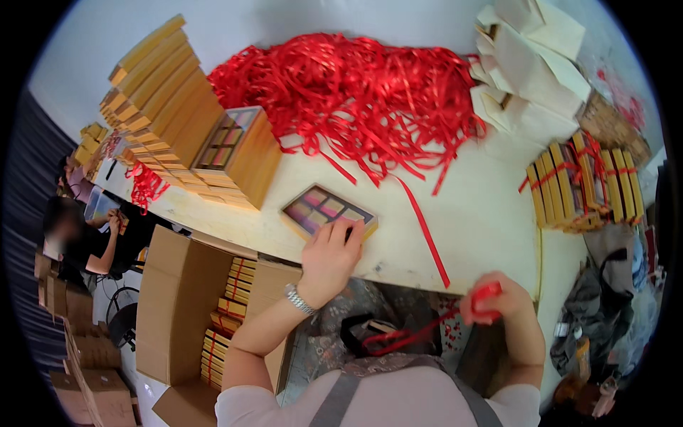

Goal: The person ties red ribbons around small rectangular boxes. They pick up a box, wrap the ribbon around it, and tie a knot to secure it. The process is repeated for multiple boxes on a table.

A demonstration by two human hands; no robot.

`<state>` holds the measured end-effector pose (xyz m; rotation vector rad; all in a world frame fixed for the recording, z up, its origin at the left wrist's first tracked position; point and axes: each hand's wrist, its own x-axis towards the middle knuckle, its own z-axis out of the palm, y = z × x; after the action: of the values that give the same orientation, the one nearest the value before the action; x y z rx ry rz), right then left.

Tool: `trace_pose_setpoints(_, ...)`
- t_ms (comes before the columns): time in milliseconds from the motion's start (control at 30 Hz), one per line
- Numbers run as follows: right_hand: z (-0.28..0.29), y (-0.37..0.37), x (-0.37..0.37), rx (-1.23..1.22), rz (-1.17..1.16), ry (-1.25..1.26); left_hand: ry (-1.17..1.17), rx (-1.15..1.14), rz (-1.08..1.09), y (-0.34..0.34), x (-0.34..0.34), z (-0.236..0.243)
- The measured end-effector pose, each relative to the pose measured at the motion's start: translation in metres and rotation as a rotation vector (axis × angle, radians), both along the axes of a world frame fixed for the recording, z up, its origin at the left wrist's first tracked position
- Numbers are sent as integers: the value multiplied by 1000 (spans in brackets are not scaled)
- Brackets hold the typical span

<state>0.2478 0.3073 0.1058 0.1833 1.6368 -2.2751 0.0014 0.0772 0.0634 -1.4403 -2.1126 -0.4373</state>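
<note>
A flat yellow box (329, 208) with a clear top, showing coloured compartments inside, lies slightly turned near the table's front edge. My left hand (331, 257) grips its near right corner with bent fingers. To the right, beyond the front edge, my right hand (494, 299) is closed around a bunched red ribbon (486, 290). A length of that ribbon trails left and down toward my lap. Another red ribbon strip (424, 231) stretches from the far pile to the table edge, between the box and my right hand.
A large heap of red ribbons (348, 99) covers the table's back. Tall stacks of yellow boxes (167, 114) stand left. Ribbon-tied boxes (587, 181) and white paper bags (533, 71) sit right. Below left is an open carton (162, 306) holding tied boxes. Another person (99, 242) sits far left.
</note>
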Motion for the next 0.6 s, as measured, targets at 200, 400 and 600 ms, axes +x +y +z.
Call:
trace_pose_setpoints(200, 28, -29, -28, 200, -713, 243, -283, -51, -93, 40, 52, -20)
trace_pose_setpoints(400, 62, -17, -90, 1170, -500, 742, -1677, -2, -602, 18, 72, 13)
trace_pose_setpoints(600, 70, 38, -119, 929, -135, 372, -1821, 364, -142, -43, 14, 19)
